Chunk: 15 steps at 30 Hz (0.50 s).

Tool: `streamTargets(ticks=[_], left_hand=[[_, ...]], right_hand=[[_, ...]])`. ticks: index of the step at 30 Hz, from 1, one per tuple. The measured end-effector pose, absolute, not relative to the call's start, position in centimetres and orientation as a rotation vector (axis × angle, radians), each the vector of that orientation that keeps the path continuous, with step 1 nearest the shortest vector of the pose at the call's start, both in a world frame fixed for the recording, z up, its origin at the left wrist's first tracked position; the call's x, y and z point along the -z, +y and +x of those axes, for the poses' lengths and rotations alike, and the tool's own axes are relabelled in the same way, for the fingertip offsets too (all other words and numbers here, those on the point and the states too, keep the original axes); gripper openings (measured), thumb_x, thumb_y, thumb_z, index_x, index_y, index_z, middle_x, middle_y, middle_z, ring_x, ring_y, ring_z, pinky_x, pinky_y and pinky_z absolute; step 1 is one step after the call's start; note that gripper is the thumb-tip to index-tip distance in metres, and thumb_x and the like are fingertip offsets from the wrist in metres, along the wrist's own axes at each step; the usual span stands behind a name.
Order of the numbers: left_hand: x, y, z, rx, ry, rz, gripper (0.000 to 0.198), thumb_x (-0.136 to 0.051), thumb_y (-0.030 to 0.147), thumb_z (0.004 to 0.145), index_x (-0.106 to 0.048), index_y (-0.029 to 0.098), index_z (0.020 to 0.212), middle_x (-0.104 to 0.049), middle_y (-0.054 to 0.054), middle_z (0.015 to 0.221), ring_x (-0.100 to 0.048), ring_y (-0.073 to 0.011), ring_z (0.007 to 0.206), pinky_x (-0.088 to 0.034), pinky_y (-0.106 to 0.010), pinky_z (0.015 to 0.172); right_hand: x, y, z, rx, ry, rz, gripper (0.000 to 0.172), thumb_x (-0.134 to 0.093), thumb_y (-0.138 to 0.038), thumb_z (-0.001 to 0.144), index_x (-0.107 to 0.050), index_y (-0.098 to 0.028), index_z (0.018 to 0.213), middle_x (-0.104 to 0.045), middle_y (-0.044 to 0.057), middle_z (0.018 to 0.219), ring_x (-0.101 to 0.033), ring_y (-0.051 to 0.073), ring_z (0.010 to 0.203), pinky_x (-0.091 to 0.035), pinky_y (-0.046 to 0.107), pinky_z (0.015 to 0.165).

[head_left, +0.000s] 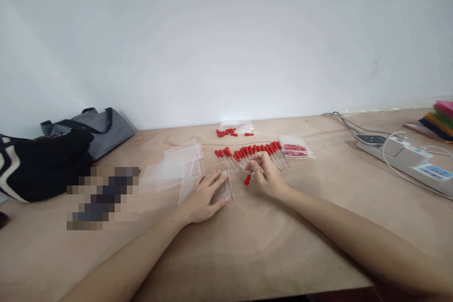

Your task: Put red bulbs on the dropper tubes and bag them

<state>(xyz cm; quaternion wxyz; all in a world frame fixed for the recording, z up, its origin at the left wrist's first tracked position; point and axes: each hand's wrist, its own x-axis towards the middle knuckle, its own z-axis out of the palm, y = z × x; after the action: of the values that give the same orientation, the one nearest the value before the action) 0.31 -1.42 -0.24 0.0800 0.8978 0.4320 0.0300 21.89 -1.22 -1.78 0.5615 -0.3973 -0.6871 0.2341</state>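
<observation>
My left hand [206,197] lies spread on a clear zip bag [222,191] with a red stripe along its edge. My right hand [266,172] pinches a dropper with a red rubber bulb [247,180]; the bulb points down and toward me, and most of its tube is hidden by the fingers. Just beyond that hand runs a row of red-bulbed droppers [260,148] with clear tubes, several of them partly covered by the hand. More empty-looking zip bags [182,156] overlap on the table beyond my left hand.
Loose droppers [226,132] lie by a clear bag near the wall. A bag of red bulbs [296,147] sits right of the row. At right are a power strip [433,172] with cables and colourful packets [442,118]; at left, a striped bag [106,130] and a black bag [46,165].
</observation>
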Motion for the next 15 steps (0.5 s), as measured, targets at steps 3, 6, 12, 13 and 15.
streamTargets(ticks=[3, 6, 12, 13, 15], left_hand=[[0.3, -1.4, 0.3, -0.115, 1.284, 2.692, 0.059, -0.037, 0.048, 0.083, -0.024, 0.021, 0.134, -0.021, -0.01, 0.142, -0.019, -0.0227, 0.13, -0.016, -0.045, 0.105], [0.3, -1.4, 0.2, -0.134, 1.272, 2.692, 0.058, -0.038, 0.048, 0.083, -0.025, 0.022, 0.134, -0.024, -0.009, 0.141, -0.02, -0.0232, 0.129, -0.016, -0.046, 0.105], [0.5, -1.6, 0.0, -0.172, 1.231, 2.701, 0.059, -0.039, 0.048, 0.083, -0.025, 0.021, 0.134, -0.024, -0.009, 0.141, -0.021, -0.0232, 0.129, -0.017, -0.046, 0.105], [0.6, -1.6, 0.0, -0.169, 1.232, 2.698, 0.06, -0.039, 0.048, 0.083, -0.024, 0.021, 0.134, -0.024, -0.009, 0.141, -0.021, -0.0231, 0.129, -0.017, -0.046, 0.105], [0.6, -1.6, 0.0, -0.164, 1.235, 2.694, 0.061, -0.038, 0.049, 0.083, -0.023, 0.02, 0.134, -0.025, -0.009, 0.141, -0.021, -0.0228, 0.129, -0.017, -0.045, 0.105]], right_hand=[[2.3, -1.6, 21.7, -0.551, -1.717, -0.961, 0.013, -0.039, -0.031, 0.085, -0.038, -0.02, 0.092, -0.057, 0.001, 0.071, -0.055, 0.012, 0.062, -0.043, 0.025, 0.059], [2.5, -1.8, 21.8, -0.52, -1.867, -0.988, 0.01, -0.043, -0.028, 0.083, -0.046, -0.019, 0.087, -0.058, 0.001, 0.072, -0.054, 0.012, 0.063, -0.041, 0.024, 0.059], [1.8, -2.0, 23.4, -0.129, -2.03, -1.149, 0.02, -0.043, -0.027, 0.084, -0.061, -0.021, 0.092, -0.061, 0.002, 0.074, -0.052, 0.013, 0.069, -0.031, 0.029, 0.067], [1.6, -2.0, 23.9, -0.014, -2.063, -1.18, 0.021, -0.043, -0.027, 0.084, -0.062, -0.022, 0.092, -0.061, 0.002, 0.073, -0.051, 0.013, 0.07, -0.028, 0.03, 0.069], [1.4, -1.9, 24.9, 0.169, -2.148, -1.217, 0.021, -0.044, -0.027, 0.084, -0.064, -0.024, 0.09, -0.06, 0.001, 0.072, -0.048, 0.014, 0.07, -0.024, 0.033, 0.07]])
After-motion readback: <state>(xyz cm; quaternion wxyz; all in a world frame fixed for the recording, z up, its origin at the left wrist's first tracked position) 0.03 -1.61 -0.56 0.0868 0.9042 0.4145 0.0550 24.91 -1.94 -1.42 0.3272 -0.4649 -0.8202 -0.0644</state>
